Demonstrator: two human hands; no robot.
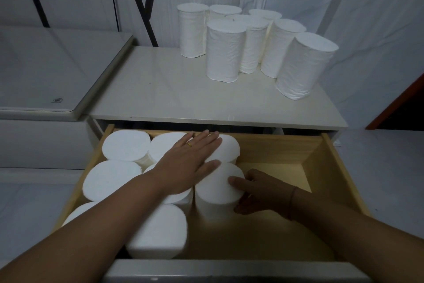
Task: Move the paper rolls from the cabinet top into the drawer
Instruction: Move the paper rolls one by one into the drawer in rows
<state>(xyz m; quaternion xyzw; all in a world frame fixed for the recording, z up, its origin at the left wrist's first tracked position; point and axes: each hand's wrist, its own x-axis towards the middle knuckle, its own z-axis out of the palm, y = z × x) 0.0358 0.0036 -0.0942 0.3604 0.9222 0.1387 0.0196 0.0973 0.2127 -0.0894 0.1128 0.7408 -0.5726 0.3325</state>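
Note:
Several white paper rolls (222, 51) stand upright on the white cabinet top (160, 97), grouped at its back right. Below it the wooden drawer (330, 168) is pulled out, and several more rolls (126, 145) stand on end in its left half. My left hand (192, 159) lies flat with straight fingers across the tops of the middle rolls. My right hand (254, 191) grips the side of the rightmost roll (215, 188), thumb on its top edge; that roll stands upright in the drawer.
The drawer's right half shows bare wood floor (275, 225). A lower white glass-topped unit (57, 71) adjoins the cabinet on the left. White sheeting hangs behind, and a dark red-brown edge (399, 108) shows at the right.

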